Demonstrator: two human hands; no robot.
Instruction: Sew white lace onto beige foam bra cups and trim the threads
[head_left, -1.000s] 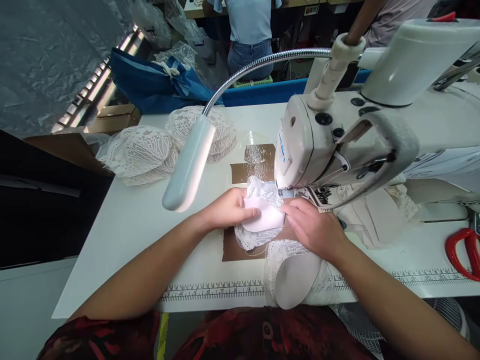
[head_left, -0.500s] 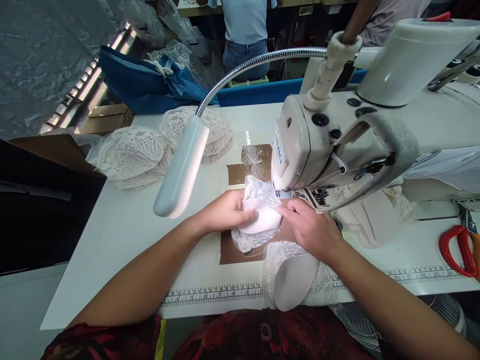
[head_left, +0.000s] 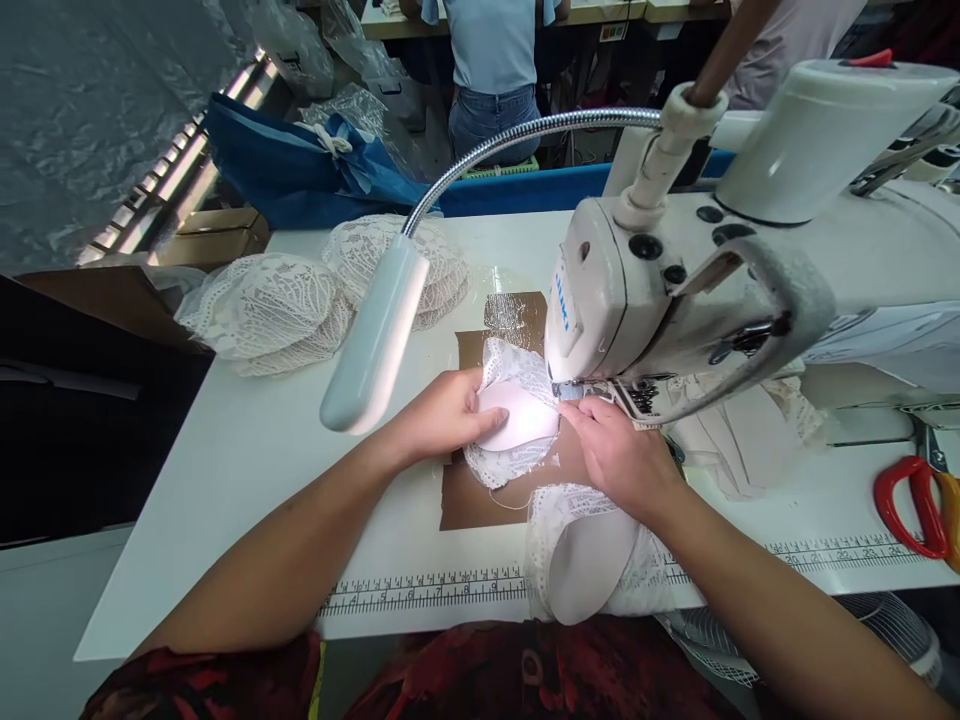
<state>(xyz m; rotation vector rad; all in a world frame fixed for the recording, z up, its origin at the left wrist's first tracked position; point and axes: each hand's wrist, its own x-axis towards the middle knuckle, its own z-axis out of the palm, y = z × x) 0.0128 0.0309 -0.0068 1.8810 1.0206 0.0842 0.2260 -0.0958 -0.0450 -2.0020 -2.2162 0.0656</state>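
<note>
A white lace bra cup [head_left: 517,418] with a smooth pad lies under the presser foot of the sewing machine [head_left: 600,290]. My left hand [head_left: 461,412] grips its left side, with the thumb on top of the pad and the other fingers hidden beneath. My right hand [head_left: 619,445] is closed at the cup's right edge, beside the presser foot, its index fingertip touching the lace. A thread trails below the cup over brown tape [head_left: 480,500]. Another lace cup [head_left: 589,560] rests at the table's front edge, just below my right hand.
Stacked lace cups [head_left: 266,305] lie at the left back. A lamp [head_left: 375,335] hangs over the table [head_left: 247,470]. Pale fabric pieces [head_left: 739,435] sit right of the needle area, and red-handled scissors [head_left: 911,505] lie at the far right. A person [head_left: 493,60] sits beyond the table.
My left hand and the cup have shifted slightly left and up, and the cup has turned a little. My right hand stays nearly in place. The whole view has moved slightly.
</note>
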